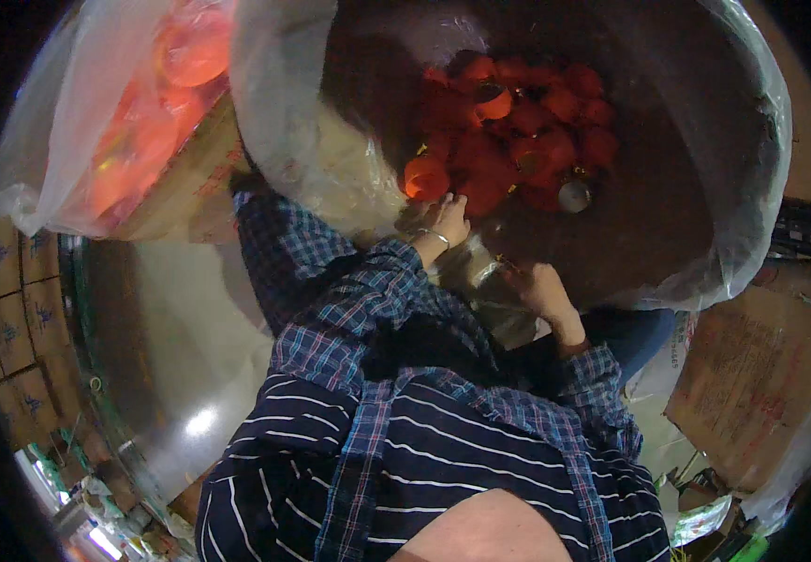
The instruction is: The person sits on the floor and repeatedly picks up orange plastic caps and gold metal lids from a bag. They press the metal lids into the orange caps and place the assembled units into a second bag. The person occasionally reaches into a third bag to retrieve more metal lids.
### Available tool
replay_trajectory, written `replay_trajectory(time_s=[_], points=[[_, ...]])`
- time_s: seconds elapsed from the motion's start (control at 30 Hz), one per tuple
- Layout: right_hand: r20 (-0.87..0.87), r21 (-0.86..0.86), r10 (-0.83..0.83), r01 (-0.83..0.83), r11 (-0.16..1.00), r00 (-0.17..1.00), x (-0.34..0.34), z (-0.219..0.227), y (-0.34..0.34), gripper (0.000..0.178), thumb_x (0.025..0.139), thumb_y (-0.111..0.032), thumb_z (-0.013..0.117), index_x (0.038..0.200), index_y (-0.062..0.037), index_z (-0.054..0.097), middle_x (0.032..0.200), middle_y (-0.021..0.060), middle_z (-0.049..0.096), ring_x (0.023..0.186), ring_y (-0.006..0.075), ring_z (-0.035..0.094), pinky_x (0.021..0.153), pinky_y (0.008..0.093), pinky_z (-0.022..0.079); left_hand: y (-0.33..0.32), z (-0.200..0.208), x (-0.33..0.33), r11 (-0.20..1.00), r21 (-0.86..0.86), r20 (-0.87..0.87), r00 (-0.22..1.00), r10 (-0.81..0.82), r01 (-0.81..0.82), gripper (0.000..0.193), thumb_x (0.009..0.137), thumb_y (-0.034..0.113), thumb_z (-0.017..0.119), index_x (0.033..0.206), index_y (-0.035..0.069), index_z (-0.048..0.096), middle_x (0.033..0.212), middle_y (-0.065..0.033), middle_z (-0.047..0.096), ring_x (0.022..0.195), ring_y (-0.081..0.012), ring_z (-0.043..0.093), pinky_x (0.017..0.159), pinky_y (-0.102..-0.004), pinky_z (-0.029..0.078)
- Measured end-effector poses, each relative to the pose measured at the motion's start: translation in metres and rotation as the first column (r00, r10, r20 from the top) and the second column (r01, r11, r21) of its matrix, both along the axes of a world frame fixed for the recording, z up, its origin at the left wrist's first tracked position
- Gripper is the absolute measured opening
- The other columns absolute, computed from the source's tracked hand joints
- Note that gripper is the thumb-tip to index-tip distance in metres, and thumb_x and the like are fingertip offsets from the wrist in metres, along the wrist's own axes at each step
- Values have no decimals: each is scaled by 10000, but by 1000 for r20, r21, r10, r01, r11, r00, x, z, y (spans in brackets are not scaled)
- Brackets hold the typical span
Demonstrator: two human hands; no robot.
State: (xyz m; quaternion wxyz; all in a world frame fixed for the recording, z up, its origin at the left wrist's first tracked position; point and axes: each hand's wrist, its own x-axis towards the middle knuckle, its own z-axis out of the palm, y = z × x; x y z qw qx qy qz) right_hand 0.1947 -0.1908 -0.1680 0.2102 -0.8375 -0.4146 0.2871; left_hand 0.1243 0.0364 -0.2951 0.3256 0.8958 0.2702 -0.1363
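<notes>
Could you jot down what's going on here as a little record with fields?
Left hand: left hand, bracelet on the wrist, fingers at an orange cup
Right hand: right hand at the edge of the clear plastic liner
Container: large lined bin holding a heap of red-orange cups
Nearby: bag of orange pieces, cardboard boxes

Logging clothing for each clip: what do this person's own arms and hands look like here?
Both arms wear long sleeves of blue plaid checked with red and white, the shirt open over a dark top with thin white stripes. The left hand is bare, with a thin silvery bangle at the wrist. The right hand is bare, no gloves.
</notes>
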Motion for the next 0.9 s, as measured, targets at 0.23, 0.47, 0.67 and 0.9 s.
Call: replay_trajectory(time_s=[0.23, 0.47, 0.67, 0.9], points=[[-135, -124, 58, -75, 989, 989, -1, 3, 14, 257, 850, -247, 690, 809, 7, 689, 817, 259, 655, 806, 435, 635, 725, 495, 517, 7, -17, 73, 909, 365, 14, 975, -221, 200, 437, 885, 325, 597, 1201, 25, 628, 1302, -168, 590, 1162, -326, 582, 1047, -454, 420], [-214, -97, 20, -42, 994, 977, 0, 20, 23, 229, 886, -188, 670, 994, 13, 664, 883, 257, 656, 803, 420, 627, 730, 440, 522, 9, -8, 91, 779, 283, -248, 827, -504, 559, 304, 890, 342, 597, 1100, 163, 724, 1162, -97, 690, 1096, -279, 640, 946, -484, 493], [-468, 167, -314, 431, 887, 826, 10, 39, 29, 314, 908, -129, 688, 1177, 1, 592, 1082, 131, 680, 992, 208, 646, 862, 326, 516, 5, 37, 51, 981, -46, -256, 947, -196, 191, 340, 907, 321, 639, 1091, 48, 721, 1026, -182, 704, 997, -318, 668, 863, -419, 519], [-910, 261, -181, 854, 449, 373, 8, 76, 36, 320, 997, -193, 601, 1246, 6, 576, 1126, 72, 642, 1048, 154, 620, 925, 302, 504, -22, 190, -21, -283, -959, -216, 671, 710, -9, 329, 998, 271, 594, 1212, 21, 610, 1193, -85, 658, 1104, -214, 632, 988, -377, 499]])
